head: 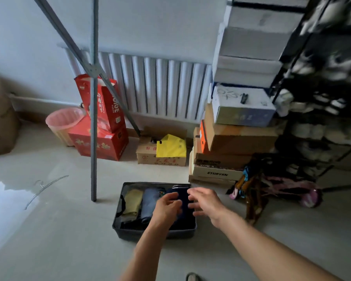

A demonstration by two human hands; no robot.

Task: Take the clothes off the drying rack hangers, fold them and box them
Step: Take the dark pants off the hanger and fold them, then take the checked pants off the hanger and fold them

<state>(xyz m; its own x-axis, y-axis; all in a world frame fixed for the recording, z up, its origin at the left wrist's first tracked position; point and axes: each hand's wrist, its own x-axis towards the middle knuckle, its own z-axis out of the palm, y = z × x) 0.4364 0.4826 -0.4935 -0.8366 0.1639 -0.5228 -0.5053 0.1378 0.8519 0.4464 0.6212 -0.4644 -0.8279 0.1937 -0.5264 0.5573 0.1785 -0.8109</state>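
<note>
1. A person is leaning over a dark fabric storage box [118,222] sitting on a pale tiled floor, low in the centre of the frame. Both bare forearms are reaching in from the bottom edge.

2. Inside the box, three folded garments are lying side by side: an olive one [132,201] at the left, a grey-blue one [149,203] in the middle, and a navy one [183,201] at the right.

3. The left hand [167,205] is hovering over the seam between the grey-blue and navy pieces, its fingers loosely curled and slightly apart, clamped on nothing that can be made out.

4. The right hand [206,202] is hovering over the right part of the navy garment, its fingers spread and gripping nothing.

5. The navy garment is showing in the gap between the two hands and beneath their fingertips; whether any finger is actually touching the cloth cannot be told.

6. The folded cloth is likely light, soft and floppy, so it would probably sag or unfold if lifted by one corner. Flat palms pressing on top, or both hands taking the folded edges, would likely suit it best.

7. A grey drying rack pole [93,118] is standing left of the box, and a bare wire hanger [47,187] is lying on the floor further left.
</note>
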